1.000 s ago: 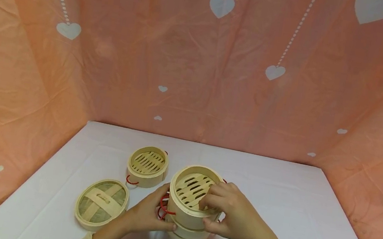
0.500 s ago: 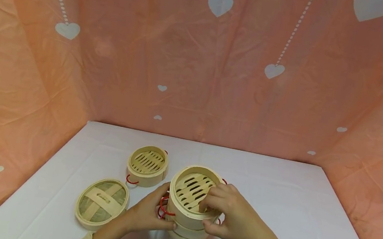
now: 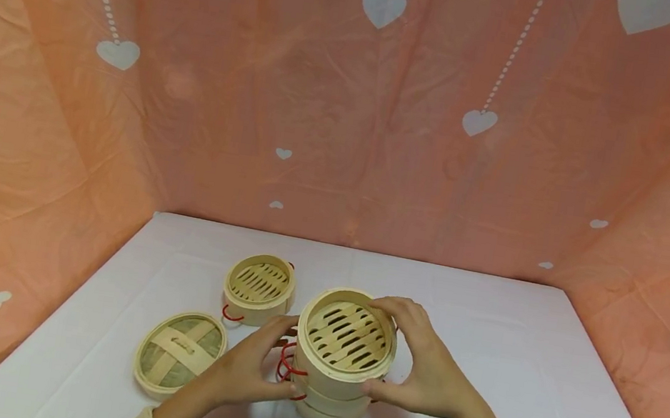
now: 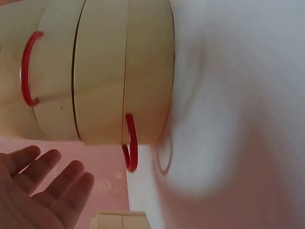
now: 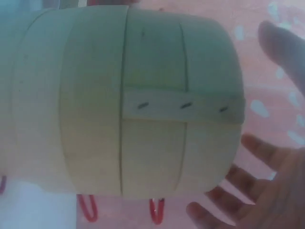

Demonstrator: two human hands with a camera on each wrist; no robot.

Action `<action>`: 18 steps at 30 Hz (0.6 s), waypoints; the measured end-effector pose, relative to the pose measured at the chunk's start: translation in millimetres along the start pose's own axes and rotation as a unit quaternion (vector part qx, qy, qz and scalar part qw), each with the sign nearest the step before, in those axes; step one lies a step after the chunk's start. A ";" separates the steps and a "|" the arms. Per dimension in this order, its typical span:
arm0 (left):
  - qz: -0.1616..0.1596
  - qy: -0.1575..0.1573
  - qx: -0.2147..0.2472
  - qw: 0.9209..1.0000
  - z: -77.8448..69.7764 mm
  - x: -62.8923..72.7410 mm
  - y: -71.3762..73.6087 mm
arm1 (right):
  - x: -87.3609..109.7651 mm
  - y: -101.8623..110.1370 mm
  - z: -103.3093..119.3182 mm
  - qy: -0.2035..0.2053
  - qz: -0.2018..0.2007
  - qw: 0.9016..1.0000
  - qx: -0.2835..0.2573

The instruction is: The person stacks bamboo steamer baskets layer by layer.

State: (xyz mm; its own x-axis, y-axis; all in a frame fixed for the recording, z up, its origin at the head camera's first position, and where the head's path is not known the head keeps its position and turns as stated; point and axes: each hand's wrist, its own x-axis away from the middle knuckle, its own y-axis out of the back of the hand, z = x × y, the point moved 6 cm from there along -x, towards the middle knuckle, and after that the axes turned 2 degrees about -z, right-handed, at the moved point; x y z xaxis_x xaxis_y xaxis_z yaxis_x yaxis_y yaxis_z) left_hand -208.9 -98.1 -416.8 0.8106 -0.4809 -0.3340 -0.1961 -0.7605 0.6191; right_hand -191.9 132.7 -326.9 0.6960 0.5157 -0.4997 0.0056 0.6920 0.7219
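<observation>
So there's an upright steamer stack (image 3: 340,372) sitting on the white table (image 3: 502,350), near side, around the middle, with a hand on either side of it. The left hand (image 3: 246,368) is on the left side, thumb end right up by the lower part of the stack. Its grip is slack: in the left wrist view the fingers are stretched out loosely with a gap between them and the wood. The right hand (image 3: 423,370) is on the right, fingers and thumb spread wide around the upper part, one finger up by the far side of the rim and the thumb lower on the near side. That grip is loose too, nothing pinched. I honestly can't tell if the thumbs are brushing the wood.

Looking down into the top you see a floor of slanted slots. Red handles (image 4: 132,148) stick out of the sides, and the right wrist view shows a flat strip (image 5: 164,105) with three dark stitches running along the wall.

To the left there's a round lid (image 3: 180,353) with a woven top and crossed bands, lying flat just beyond the left forearm. Farther back is a separate small basket (image 3: 259,289), same slotted floor, red handles too. Behind everything hangs an orange-pink cloth (image 3: 323,113) with pale hearts (image 3: 383,9) printed on it.
</observation>
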 end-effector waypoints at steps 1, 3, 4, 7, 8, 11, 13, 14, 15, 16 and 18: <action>-0.005 0.001 -0.017 1.000 -0.1 1.5 1.7 | 0.7 -0.3 -2.4 -0.010 0.004 1.000 -0.004; -0.017 -0.004 -0.056 0.998 -0.8 4.4 5.0 | 2.3 -0.9 -7.1 -0.026 0.008 1.000 -0.011; -0.023 -0.006 -0.076 0.997 -0.7 6.1 6.6 | 2.7 -1.4 -9.0 -0.028 0.008 0.999 -0.013; -0.038 -0.030 -0.125 0.991 -2.3 10.5 11.0 | 4.2 -2.2 -15.1 -0.036 0.006 0.999 -0.018; -0.043 -0.039 -0.141 0.988 -2.9 11.9 12.4 | 4.7 -2.4 -16.9 -0.038 0.005 0.999 -0.020; -0.055 -0.061 -0.175 0.981 -3.5 16.4 17.0 | 6.7 -3.4 -22.5 -0.048 0.005 0.999 -0.026; -0.062 -0.059 -0.196 0.977 -1.7 19.9 20.5 | 8.0 -4.2 -25.5 -0.056 0.006 0.998 -0.029; -0.064 -0.055 -0.205 0.975 -0.3 21.8 22.3 | 8.5 -4.5 -26.7 -0.059 0.006 0.998 -0.029; -0.065 -0.050 -0.212 0.974 1.4 23.7 24.2 | 8.9 -5.0 -27.9 -0.063 0.007 0.998 -0.028; -0.068 -0.045 -0.222 0.972 3.1 25.9 25.8 | 9.2 -5.5 -28.6 -0.064 0.007 0.998 -0.027; -0.072 -0.033 -0.239 0.968 6.4 30.5 29.6 | 9.5 -6.6 -29.6 -0.067 0.009 0.997 -0.026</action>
State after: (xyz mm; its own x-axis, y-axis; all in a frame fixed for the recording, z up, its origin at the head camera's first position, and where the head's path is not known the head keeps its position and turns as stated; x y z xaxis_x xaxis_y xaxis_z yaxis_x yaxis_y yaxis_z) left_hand -193.5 -138.0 -413.3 0.7703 -0.4237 -0.4766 0.2071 -0.5407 0.8153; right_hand -206.6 148.0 -350.5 0.7854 0.4580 -0.4163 -0.0421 0.7105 0.7024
